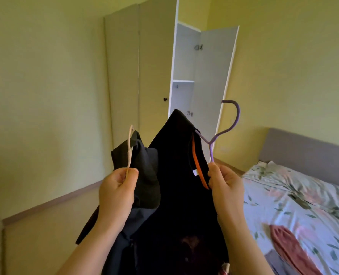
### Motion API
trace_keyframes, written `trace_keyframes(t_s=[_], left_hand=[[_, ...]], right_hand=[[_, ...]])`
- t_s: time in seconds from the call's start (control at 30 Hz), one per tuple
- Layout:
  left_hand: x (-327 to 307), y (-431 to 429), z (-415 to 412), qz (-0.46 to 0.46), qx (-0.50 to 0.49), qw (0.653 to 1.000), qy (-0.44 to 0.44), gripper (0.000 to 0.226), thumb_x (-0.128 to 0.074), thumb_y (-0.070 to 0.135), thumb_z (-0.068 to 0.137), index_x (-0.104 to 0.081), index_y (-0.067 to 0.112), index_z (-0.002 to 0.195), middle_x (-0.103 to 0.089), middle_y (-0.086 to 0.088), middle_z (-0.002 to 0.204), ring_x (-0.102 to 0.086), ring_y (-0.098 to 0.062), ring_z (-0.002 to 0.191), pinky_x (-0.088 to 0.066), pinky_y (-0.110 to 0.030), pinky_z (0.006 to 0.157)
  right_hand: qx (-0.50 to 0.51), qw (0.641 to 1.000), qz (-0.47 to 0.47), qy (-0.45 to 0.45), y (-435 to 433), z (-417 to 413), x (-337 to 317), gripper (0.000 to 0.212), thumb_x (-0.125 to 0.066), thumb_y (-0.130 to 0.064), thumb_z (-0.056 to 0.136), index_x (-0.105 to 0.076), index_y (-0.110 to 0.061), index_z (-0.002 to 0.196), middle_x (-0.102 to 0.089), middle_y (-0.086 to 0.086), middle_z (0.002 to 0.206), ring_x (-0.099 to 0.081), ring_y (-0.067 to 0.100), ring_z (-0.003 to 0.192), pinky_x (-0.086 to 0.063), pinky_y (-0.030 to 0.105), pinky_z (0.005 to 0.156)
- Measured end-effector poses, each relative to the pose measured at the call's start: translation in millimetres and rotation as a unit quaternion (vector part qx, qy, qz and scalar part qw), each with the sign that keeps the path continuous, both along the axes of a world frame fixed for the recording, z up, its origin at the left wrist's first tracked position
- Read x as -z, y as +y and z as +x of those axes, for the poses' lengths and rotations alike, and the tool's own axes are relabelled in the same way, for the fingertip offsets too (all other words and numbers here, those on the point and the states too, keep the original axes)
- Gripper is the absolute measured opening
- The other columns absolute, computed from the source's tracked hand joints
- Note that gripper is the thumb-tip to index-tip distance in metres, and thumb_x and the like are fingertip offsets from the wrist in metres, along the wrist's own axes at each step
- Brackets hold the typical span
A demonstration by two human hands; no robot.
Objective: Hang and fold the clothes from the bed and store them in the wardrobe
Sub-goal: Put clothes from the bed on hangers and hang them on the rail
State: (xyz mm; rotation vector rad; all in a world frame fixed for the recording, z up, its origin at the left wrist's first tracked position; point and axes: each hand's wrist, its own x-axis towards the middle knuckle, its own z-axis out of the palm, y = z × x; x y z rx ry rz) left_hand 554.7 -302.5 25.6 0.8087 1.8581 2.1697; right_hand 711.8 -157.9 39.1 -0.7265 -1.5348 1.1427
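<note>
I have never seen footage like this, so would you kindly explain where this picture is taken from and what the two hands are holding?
There is no machine here: the picture comes from a camera worn on a person's head, looking forward and down. The two bare hands are the wearer's own. The left hand pinches a cream hanger carrying a dark grey garment; the right hand grips a purple hanger carrying a black garment with an orange strip. Ahead stands the wardrobe, one door open, a shelf showing inside. To the right is the bed with a floral sheet, where a reddish garment lies.
</note>
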Motion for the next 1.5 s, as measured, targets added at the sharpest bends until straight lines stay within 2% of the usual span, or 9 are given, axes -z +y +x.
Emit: trace_keyframes(t_s=[0.3, 0.43, 0.6, 0.8, 0.93, 1.03, 1.17, 1.33, 1.5], left_hand=[[14.6, 18.6, -102.1, -0.046, -0.071, 0.996, -0.014, 0.051, -0.054, 0.020, 0.095, -0.046, 0.028, 0.045, -0.032, 0.008, 0.046, -0.026, -0.008, 0.041, -0.022, -0.021, 0.040], [24.5, 26.5, -145.5, -0.055, -0.093, 0.994, -0.023, 0.051, -0.055, 0.020, 0.094, -0.042, 0.026, 0.045, -0.031, 0.008, 0.046, -0.024, -0.009, 0.039, -0.020, -0.021, 0.039], [38.2, 37.9, -209.9, -0.057, -0.079, 0.994, -0.044, 0.050, -0.056, 0.024, 0.095, -0.038, 0.025, 0.048, -0.029, 0.006, 0.047, -0.021, -0.010, 0.041, -0.018, -0.020, 0.039], [42.5, 64.1, -291.2, -0.073, 0.003, 0.997, -0.039, 0.050, -0.055, 0.029, 0.094, -0.045, 0.026, 0.046, -0.031, 0.007, 0.047, -0.023, -0.008, 0.040, -0.021, -0.020, 0.038], [36.7, 93.2, -328.2, -0.065, 0.085, 0.992, -0.070, 0.040, -0.056, 0.026, 0.095, -0.050, 0.021, 0.056, -0.032, 0.005, 0.049, -0.024, -0.009, 0.040, -0.020, -0.018, 0.037], [37.1, 120.4, -344.4, -0.070, 0.137, 0.985, -0.078, 0.036, -0.056, 0.025, 0.095, -0.048, 0.017, 0.061, -0.032, 0.007, 0.048, -0.024, -0.008, 0.040, -0.021, -0.018, 0.036], [42.3, 163.5, -356.6, -0.091, 0.191, 0.974, -0.077, 0.032, -0.056, 0.027, 0.096, -0.049, 0.013, 0.068, -0.032, 0.007, 0.048, -0.024, -0.009, 0.040, -0.021, -0.020, 0.036], [49.1, 223.6, -361.7, -0.102, 0.220, 0.966, -0.084, 0.030, -0.057, 0.024, 0.096, -0.053, 0.012, 0.068, -0.033, 0.009, 0.045, -0.024, -0.008, 0.038, -0.020, -0.019, 0.038], [54.4, 278.5, -366.4, -0.128, 0.255, 0.957, -0.061, 0.032, -0.056, 0.025, 0.096, -0.056, 0.018, 0.065, -0.033, 0.011, 0.043, -0.024, -0.006, 0.036, -0.019, -0.020, 0.041]], right_hand=[[-0.092, 0.995, -0.041, 0.003, 39.6, -116.4, 22.1, 0.044, -0.055, -0.034, 0.096, -0.057, 0.006, 0.078, -0.048, 0.025, 0.060, -0.044, 0.024, 0.052, -0.036, 0.037, 0.054], [-0.105, 0.994, -0.043, -0.012, 52.6, -163.7, 26.9, 0.049, -0.055, -0.033, 0.095, -0.048, 0.014, 0.081, -0.043, 0.014, 0.062, -0.036, 0.024, 0.056, -0.032, 0.037, 0.055], [-0.095, 0.994, -0.055, -0.025, 65.1, -223.1, 35.3, 0.047, -0.055, -0.032, 0.095, -0.051, 0.014, 0.085, -0.043, 0.013, 0.060, -0.036, 0.024, 0.054, -0.030, 0.035, 0.054], [-0.016, 0.998, -0.049, -0.030, 76.2, -294.8, 46.2, 0.046, -0.056, -0.030, 0.095, -0.048, 0.011, 0.076, -0.038, 0.011, 0.057, -0.033, 0.021, 0.053, -0.028, 0.034, 0.053], [0.041, 0.997, -0.054, -0.030, 88.5, -320.5, 47.7, 0.043, -0.057, -0.031, 0.094, -0.052, 0.005, 0.072, -0.041, 0.007, 0.054, -0.037, 0.018, 0.050, -0.029, 0.033, 0.051], [0.091, 0.994, -0.055, -0.034, 99.9, -327.5, 52.0, 0.043, -0.057, -0.031, 0.094, -0.047, 0.000, 0.067, -0.039, 0.004, 0.053, -0.035, 0.017, 0.049, -0.027, 0.029, 0.050], [0.138, 0.987, -0.067, -0.044, 124.8, -331.5, 57.8, 0.043, -0.056, -0.031, 0.095, -0.053, 0.005, 0.074, -0.044, 0.008, 0.055, -0.040, 0.020, 0.050, -0.032, 0.031, 0.051], [0.172, 0.981, -0.075, -0.044, 167.5, -333.5, 64.4, 0.044, -0.055, -0.028, 0.095, -0.045, 0.005, 0.069, -0.039, 0.005, 0.052, -0.036, 0.018, 0.047, -0.029, 0.025, 0.042], [0.209, 0.972, -0.094, -0.053, 209.1, -333.3, 66.7, 0.043, -0.055, -0.027, 0.094, -0.037, -0.014, 0.058, -0.033, -0.003, 0.047, -0.029, 0.010, 0.039, -0.025, 0.018, 0.036]])
